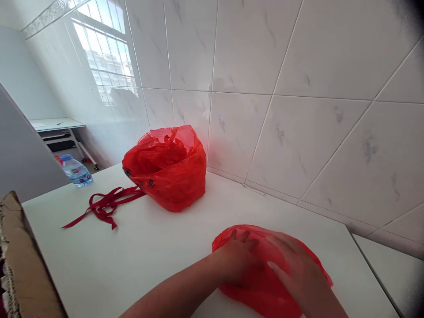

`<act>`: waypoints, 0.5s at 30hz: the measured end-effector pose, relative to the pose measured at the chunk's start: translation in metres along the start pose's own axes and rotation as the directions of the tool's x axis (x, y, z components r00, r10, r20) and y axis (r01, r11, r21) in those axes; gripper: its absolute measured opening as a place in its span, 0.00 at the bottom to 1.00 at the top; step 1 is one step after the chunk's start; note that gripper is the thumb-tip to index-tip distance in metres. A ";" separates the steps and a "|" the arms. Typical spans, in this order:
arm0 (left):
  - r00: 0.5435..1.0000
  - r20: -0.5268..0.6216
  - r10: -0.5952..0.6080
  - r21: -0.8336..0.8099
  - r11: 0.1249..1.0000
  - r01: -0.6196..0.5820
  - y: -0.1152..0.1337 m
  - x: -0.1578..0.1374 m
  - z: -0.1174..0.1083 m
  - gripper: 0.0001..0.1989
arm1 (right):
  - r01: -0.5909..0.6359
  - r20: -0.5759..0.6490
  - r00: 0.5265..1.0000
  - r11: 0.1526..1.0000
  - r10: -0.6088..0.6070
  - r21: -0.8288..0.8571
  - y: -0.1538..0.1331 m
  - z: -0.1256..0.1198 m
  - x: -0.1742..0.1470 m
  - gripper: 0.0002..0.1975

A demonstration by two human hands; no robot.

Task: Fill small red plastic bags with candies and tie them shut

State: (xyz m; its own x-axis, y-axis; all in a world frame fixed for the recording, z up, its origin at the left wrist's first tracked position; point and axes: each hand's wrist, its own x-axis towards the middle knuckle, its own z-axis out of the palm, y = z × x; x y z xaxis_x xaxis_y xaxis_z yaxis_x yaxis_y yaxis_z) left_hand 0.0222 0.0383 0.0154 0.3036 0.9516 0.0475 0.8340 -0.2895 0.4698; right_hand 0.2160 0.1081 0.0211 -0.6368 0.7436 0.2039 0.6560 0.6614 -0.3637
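Observation:
A thin red plastic bag (pixel 265 298) lies spread on the white table in front of me. My left hand (pixel 236 258) rests at its left part with the fingers spread; whether some fingers are under the film I cannot tell. On the bag's right side is my right hand (pixel 296 267), fingers stretched and thumb apart. Both hands are open and hide much of the bag. Farther back, by the wall, stands a second red plastic bag (pixel 179 185), its mouth open upward, with crumpled red plastic showing inside. Dark red ribbon (pixel 104 204) lies in loops to its left.
A water bottle (pixel 77 171) with a blue cap stands at the table's far left edge. A cardboard box edge (pixel 24 265) rises at the near left. The tiled wall (pixel 238 128) borders the white table (pixel 159 247). Another desk (pixel 58 123) is in the background.

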 end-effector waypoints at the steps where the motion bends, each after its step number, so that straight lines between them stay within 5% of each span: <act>1: 0.999 0.048 0.021 0.026 0.999 -0.022 -0.001 -0.001 -0.001 0.21 | -0.031 0.017 0.999 0.998 0.032 -0.051 0.000 0.002 0.002 0.27; 5: 0.980 0.189 0.064 0.104 0.991 -0.085 -0.005 -0.008 -0.003 0.23 | -0.193 0.235 0.942 0.959 0.240 -0.208 0.013 0.018 0.006 0.38; 8: 0.988 0.130 0.082 0.116 0.989 -0.097 -0.011 -0.015 -0.001 0.24 | -0.218 0.293 0.913 0.946 0.284 -0.239 0.022 0.027 0.007 0.40; 15: 0.998 -0.056 0.023 0.206 0.978 -0.011 -0.019 -0.023 -0.012 0.17 | -0.194 0.265 0.929 0.951 0.256 -0.240 0.008 0.018 0.001 0.38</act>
State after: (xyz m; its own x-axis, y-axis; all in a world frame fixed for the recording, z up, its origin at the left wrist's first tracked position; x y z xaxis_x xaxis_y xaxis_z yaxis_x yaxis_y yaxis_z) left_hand -0.0058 0.0226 0.0158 0.2968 0.9489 0.1075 0.9075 -0.3153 0.2775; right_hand 0.2130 0.1128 0.0016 -0.5311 0.8348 -0.1448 0.8447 0.5084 -0.1672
